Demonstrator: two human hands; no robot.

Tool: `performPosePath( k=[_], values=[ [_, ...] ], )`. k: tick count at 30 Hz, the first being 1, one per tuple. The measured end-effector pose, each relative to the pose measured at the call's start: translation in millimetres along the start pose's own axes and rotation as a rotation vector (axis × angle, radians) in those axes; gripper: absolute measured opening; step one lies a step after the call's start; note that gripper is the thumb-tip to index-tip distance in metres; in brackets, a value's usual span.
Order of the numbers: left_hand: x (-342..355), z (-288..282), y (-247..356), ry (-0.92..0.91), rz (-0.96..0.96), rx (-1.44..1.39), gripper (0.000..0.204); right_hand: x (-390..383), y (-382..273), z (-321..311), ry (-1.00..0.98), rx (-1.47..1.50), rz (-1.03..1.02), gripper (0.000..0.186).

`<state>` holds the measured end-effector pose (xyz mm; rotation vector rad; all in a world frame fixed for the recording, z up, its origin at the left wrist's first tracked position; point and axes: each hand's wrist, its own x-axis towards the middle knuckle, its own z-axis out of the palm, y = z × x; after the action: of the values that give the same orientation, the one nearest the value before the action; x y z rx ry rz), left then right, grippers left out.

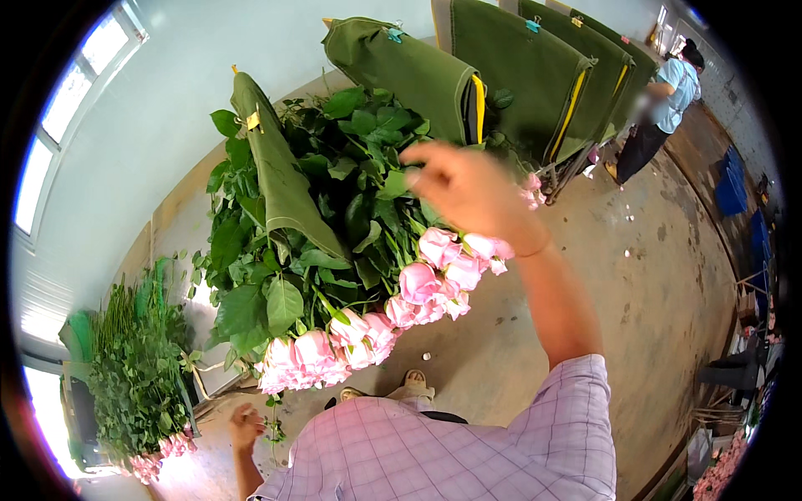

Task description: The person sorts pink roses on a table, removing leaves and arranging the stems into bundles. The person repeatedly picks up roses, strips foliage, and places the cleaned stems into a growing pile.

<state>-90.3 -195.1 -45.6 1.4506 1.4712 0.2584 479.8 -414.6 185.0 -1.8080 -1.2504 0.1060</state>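
My right hand [468, 185] reaches over a bunch of pink roses [418, 284] with long leafy stems. It is slightly blurred, its fingers reach out a little apart over the leaves [368, 125], and I see nothing held in it. Whether a fingertip touches a leaf, I cannot tell. My left hand [247, 427] hangs low at my side, beyond the near rose heads [305, 359], its fingers loosely bent and nothing visible in it. The roses lie between a folded green cloth flap [288, 188] with a yellow clip and a green cloth panel [401, 71].
More green panels [518, 75] with clips stand in a row toward the back right, where a person in light blue [672, 96] stands. Another bunch of roses [138, 376] is at the left by the wall. Blue bins [729, 185] line the right side of the concrete floor [635, 275].
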Motion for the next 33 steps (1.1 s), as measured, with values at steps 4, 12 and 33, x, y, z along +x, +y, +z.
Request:
performPosePath(
  k=[4,12,33],
  values=[
    [0,24,-26,-0.111,-0.208,0.006,0.034,-9,-10,28,-0.225,-0.458,-0.067,0.037],
    [-1,14,-57,-0.059,-0.289,-0.04,0.037,-12,-33,15,-0.215,-0.366,0.254,0.041],
    [141,-315,-74,0.813,0.481,0.67,0.04,-95,-215,204,0.134,0.229,0.108,0.028]
  ],
)
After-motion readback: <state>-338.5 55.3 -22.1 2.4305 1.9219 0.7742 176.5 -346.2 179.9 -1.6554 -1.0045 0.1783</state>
